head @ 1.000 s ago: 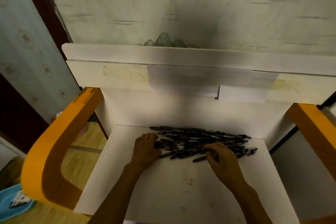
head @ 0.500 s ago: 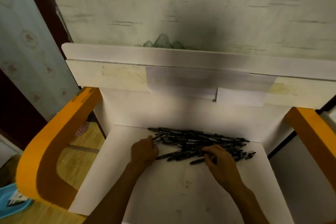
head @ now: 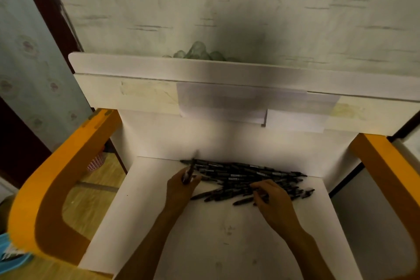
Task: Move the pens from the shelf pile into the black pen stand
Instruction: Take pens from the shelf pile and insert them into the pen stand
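Note:
A pile of several black pens (head: 245, 177) lies along the back of the white shelf (head: 216, 234). My left hand (head: 180, 190) is at the pile's left end and grips a black pen (head: 190, 170) that points up and away, blurred. My right hand (head: 272, 199) rests on the front right of the pile, fingers curled over a pen (head: 244, 201) lying there. No black pen stand is in view.
Orange curved side frames stand at the left (head: 56, 177) and right (head: 386, 166) of the shelf. A white upper ledge (head: 204, 70) overhangs the back. A pink basket (head: 95, 162) and wooden floor show at the lower left.
My left hand has lifted one pen out of the pile's left end and tilted it upright. My right hand has stayed on the pile's front right.

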Motion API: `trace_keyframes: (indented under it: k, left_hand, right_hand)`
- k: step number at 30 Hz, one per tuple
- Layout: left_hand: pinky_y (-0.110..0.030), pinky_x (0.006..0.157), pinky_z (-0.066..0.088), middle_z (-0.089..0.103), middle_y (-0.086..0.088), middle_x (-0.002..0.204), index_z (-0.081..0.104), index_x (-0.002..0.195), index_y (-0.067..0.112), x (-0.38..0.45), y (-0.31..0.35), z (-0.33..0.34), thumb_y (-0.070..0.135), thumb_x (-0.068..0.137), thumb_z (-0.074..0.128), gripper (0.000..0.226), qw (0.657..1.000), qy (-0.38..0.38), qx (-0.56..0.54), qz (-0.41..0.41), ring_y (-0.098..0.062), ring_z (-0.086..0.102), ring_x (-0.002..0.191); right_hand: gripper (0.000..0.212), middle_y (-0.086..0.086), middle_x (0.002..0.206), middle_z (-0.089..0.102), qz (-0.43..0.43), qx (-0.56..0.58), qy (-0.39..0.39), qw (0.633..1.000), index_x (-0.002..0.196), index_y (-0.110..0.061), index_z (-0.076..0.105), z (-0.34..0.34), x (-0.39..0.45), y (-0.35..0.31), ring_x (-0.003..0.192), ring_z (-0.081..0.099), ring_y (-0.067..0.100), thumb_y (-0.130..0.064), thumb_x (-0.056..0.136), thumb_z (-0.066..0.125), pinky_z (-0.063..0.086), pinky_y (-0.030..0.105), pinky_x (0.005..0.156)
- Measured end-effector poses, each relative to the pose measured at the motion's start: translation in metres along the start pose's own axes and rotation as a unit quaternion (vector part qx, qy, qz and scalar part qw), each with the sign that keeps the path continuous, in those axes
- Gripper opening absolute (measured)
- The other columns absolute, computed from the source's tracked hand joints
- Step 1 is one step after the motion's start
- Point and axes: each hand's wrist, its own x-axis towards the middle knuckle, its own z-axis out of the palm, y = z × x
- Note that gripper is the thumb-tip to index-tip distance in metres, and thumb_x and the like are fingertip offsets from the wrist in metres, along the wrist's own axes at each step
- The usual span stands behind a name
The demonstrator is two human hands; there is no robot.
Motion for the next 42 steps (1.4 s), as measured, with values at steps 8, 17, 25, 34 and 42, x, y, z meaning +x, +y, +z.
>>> trace_keyframes:
  k: [8, 17, 25, 34, 42]
  left_hand:
    - [-0.025, 0.063, 0.040, 0.065, 0.012, 0.090, 0.068, 0.099, 0.030, 0.003, 0.026, 0.025, 0.062, 0.076, 0.073, 0.040, 0.930, -0.158, 0.323, 0.082, -0.007, 0.058, 0.082]
    - [-0.030, 0.076, 0.051, 0.065, 0.000, 0.115, 0.070, 0.112, 0.025, 0.009, 0.021, 0.045, 0.042, 0.092, 0.065, 0.027, 0.872, -0.216, 0.406, 0.166, -0.020, 0.064, 0.097]
    - [-0.031, 0.072, 0.032, 0.056, -0.002, 0.123, 0.049, 0.117, 0.017, 0.014, 0.009, 0.028, 0.036, 0.093, 0.062, 0.033, 0.856, -0.202, 0.426, 0.212, -0.025, 0.059, 0.099]
    - [-0.036, 0.096, 0.038, 0.051, 0.001, 0.142, 0.052, 0.136, 0.027, 0.021, -0.002, 0.020, 0.033, 0.094, 0.061, 0.043, 0.852, -0.174, 0.454, 0.197, -0.023, 0.055, 0.123]
    - [-0.038, 0.088, 0.043, 0.051, -0.011, 0.138, 0.049, 0.135, 0.016, 0.014, -0.005, 0.017, 0.009, 0.092, 0.058, 0.045, 0.873, -0.156, 0.404, 0.226, -0.031, 0.054, 0.119]
  right_hand:
    - [0.023, -0.012, 0.105, 0.059, -0.002, -0.001, 0.009, 1.000, 0.110, -0.020, 0.070, 0.000, 0.001, 0.001, 0.088, 0.059, 0.003, -0.011, 0.090, 0.066, 0.047, 0.010, 0.079]
    - [0.021, -0.010, 0.103, 0.061, 0.001, 0.003, 0.020, 1.000, 0.107, -0.019, 0.072, -0.008, -0.004, 0.008, 0.085, 0.061, 0.003, -0.008, 0.089, 0.067, 0.048, 0.010, 0.077]
    - [0.021, -0.011, 0.103, 0.061, 0.000, 0.009, 0.023, 1.000, 0.107, -0.017, 0.072, -0.012, -0.008, 0.012, 0.086, 0.061, 0.001, -0.008, 0.089, 0.068, 0.045, 0.003, 0.078]
    - [0.021, -0.010, 0.104, 0.062, -0.009, 0.005, 0.025, 1.000, 0.107, -0.018, 0.072, -0.011, -0.009, 0.014, 0.087, 0.061, 0.001, -0.009, 0.089, 0.068, 0.048, 0.008, 0.079]
    - [0.021, -0.009, 0.101, 0.061, -0.013, -0.002, 0.019, 1.000, 0.105, -0.019, 0.072, -0.010, -0.001, 0.008, 0.083, 0.060, 0.002, -0.008, 0.089, 0.067, 0.042, 0.002, 0.075]
